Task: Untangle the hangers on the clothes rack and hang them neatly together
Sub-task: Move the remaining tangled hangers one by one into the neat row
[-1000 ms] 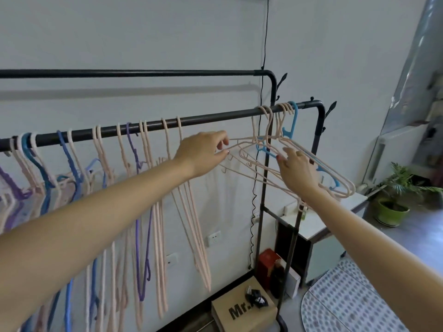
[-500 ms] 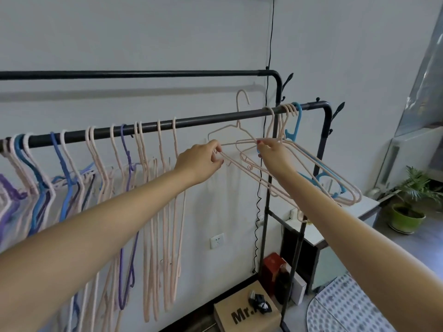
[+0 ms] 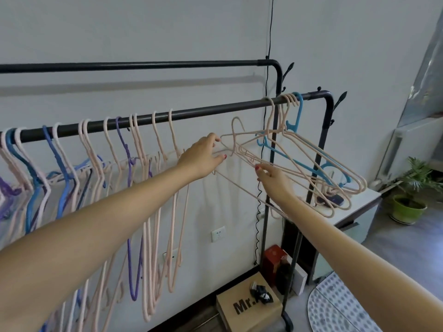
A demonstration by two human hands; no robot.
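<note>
A black clothes rack [image 3: 215, 110] stands against a pale wall; a white counter [image 3: 359, 207] sits just right of the rack's end post, and a cardboard box [image 3: 249, 310] lies on the floor at its foot. Below the rack's front rail, a loose pink hanger [image 3: 236, 137] has its hook free of the rail. The left hand [image 3: 203, 155] pinches its left end. The right hand [image 3: 273, 180] pinches a bar of the tangled pink hangers [image 3: 318, 164], which hang from the rail's right end.
</note>
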